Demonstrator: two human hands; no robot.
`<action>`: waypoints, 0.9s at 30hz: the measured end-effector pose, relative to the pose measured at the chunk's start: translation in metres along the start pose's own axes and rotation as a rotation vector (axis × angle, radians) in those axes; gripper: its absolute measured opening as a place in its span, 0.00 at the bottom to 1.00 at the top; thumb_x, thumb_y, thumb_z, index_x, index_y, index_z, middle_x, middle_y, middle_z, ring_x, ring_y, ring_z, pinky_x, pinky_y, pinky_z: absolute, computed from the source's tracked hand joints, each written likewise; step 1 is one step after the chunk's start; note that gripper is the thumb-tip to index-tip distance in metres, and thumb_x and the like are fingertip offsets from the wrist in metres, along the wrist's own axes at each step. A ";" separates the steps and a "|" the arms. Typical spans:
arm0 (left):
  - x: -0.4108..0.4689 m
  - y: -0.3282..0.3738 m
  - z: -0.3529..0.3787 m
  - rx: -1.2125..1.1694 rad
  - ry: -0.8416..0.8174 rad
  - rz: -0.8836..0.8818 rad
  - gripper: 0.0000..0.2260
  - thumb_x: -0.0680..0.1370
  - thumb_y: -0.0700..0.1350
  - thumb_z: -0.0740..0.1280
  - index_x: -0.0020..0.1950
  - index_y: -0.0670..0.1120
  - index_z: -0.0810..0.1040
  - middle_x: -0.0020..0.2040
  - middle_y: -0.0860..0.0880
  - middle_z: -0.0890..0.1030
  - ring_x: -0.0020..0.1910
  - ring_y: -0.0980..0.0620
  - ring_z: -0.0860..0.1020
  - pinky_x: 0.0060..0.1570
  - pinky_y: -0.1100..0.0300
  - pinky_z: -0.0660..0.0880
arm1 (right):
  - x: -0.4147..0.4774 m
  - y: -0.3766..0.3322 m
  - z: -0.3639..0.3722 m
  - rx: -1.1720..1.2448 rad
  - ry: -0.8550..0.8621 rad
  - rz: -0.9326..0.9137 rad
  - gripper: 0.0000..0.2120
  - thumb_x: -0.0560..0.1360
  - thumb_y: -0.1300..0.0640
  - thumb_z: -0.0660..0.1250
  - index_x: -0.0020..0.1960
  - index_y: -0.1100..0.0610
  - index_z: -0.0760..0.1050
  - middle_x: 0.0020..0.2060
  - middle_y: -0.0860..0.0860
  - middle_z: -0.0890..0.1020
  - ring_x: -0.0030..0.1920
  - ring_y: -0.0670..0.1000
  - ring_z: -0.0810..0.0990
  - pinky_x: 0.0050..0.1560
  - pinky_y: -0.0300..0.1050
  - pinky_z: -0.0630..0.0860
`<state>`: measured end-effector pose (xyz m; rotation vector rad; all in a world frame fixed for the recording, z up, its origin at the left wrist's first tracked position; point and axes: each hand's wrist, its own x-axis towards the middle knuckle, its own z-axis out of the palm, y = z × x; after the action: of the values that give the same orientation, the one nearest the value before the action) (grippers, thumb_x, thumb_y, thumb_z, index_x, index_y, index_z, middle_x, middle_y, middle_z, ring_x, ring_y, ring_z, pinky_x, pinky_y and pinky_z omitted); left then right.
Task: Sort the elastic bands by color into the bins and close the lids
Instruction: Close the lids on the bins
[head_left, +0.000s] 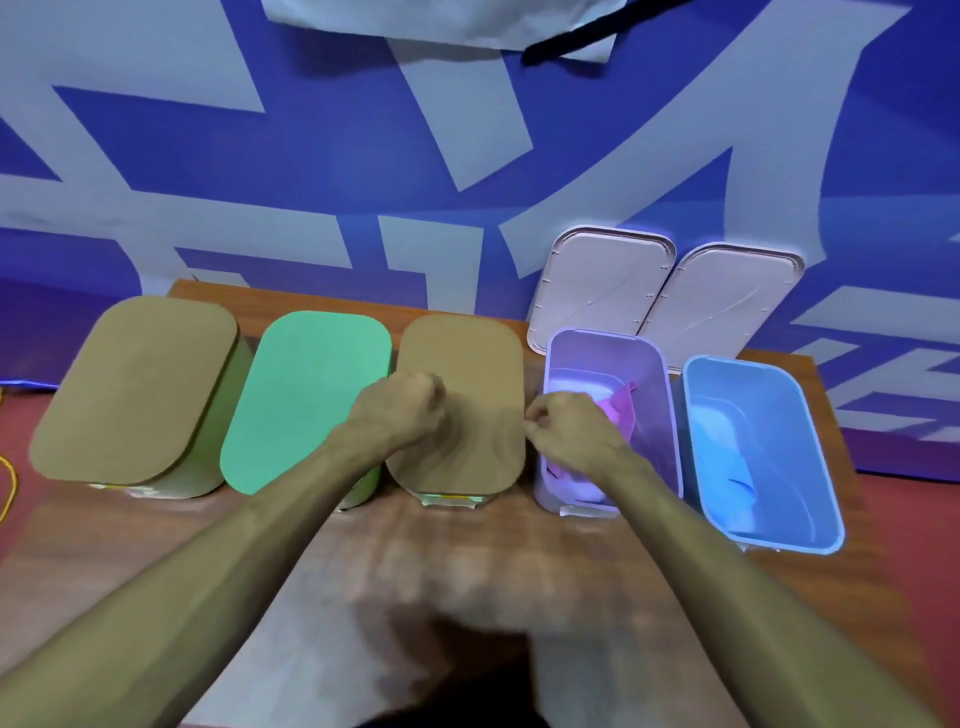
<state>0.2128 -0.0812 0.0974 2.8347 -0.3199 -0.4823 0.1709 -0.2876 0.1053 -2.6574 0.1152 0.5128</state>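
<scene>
Five plastic bins are standing in a row on the brown wooden surface (467, 561). The olive bin with a tan lid (135, 389), the green-lidded bin (301, 405) and the second tan-lidded bin (478, 374) are sitting closed. The left hand (400, 410) is hanging over that third lid, its grip curled into a fist with nothing showing in it. The right hand (566, 434) is hovering at the open purple bin (660, 415), fingers curled; whether its grip is holding anything I cannot tell. Pink elastic bands (621, 410) are lying inside the purple bin, blue bands (727, 467) inside the open blue bin (815, 467). Two white lids (602, 291) are leaning against the wall behind.
</scene>
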 end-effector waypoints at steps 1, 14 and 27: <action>0.004 0.008 -0.004 -0.125 0.010 0.038 0.13 0.77 0.47 0.62 0.60 0.49 0.78 0.57 0.45 0.80 0.55 0.44 0.78 0.53 0.55 0.74 | 0.004 0.005 -0.011 0.032 0.036 -0.014 0.11 0.74 0.56 0.62 0.51 0.57 0.80 0.49 0.54 0.83 0.53 0.56 0.79 0.50 0.47 0.76; 0.118 0.133 -0.041 -0.693 0.173 0.100 0.20 0.78 0.38 0.63 0.70 0.46 0.67 0.65 0.48 0.67 0.44 0.57 0.77 0.44 0.77 0.69 | 0.106 0.111 -0.147 0.123 0.344 -0.100 0.27 0.74 0.60 0.64 0.72 0.57 0.64 0.71 0.54 0.66 0.70 0.54 0.66 0.68 0.46 0.63; 0.141 0.163 -0.015 -0.657 0.316 0.134 0.16 0.76 0.38 0.64 0.63 0.46 0.71 0.57 0.51 0.64 0.48 0.52 0.77 0.58 0.57 0.74 | 0.106 0.144 -0.108 0.725 0.576 0.180 0.21 0.76 0.43 0.61 0.32 0.55 0.75 0.35 0.58 0.80 0.42 0.56 0.80 0.46 0.47 0.76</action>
<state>0.3205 -0.2679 0.1150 2.1822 -0.2314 -0.0771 0.2825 -0.4638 0.0993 -1.9998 0.5905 -0.2347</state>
